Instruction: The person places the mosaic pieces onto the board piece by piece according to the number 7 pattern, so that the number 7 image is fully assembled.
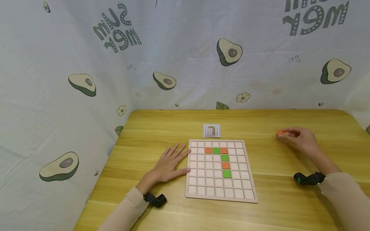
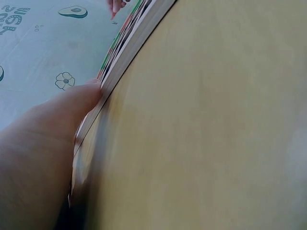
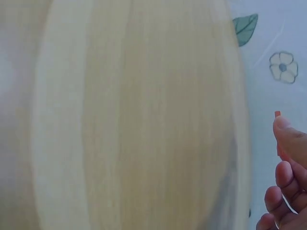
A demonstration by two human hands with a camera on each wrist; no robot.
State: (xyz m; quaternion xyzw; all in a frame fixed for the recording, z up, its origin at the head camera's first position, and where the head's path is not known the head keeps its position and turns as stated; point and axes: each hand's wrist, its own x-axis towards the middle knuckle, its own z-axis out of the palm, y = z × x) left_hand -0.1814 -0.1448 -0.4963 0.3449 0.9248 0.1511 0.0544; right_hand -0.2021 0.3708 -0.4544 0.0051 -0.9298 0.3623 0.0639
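Note:
A pale wooden grid board [image 1: 206, 191] lies on the table, with orange and green square tiles [image 1: 225, 158] set in a row and a column of its cells. My left hand [image 1: 167, 166] rests beside it with fingers spread, thumb and fingertips at the board's left edge. In the left wrist view the thumb [image 2: 88, 98] lies against the board's side. Off to the right of the board, my right hand [image 1: 303, 142] pinches an orange tile [image 1: 280, 133] over the table. The right wrist view shows a sliver of that orange tile [image 3: 277, 114] past the thumb tip.
A small pattern card [image 1: 211, 131] with a printed coloured grid lies just behind the board. The wooden table [image 1: 167, 123] runs back to a hanging cloth [image 1: 196, 81] printed with avocados. Each wrist wears a black camera band [image 1: 309, 178].

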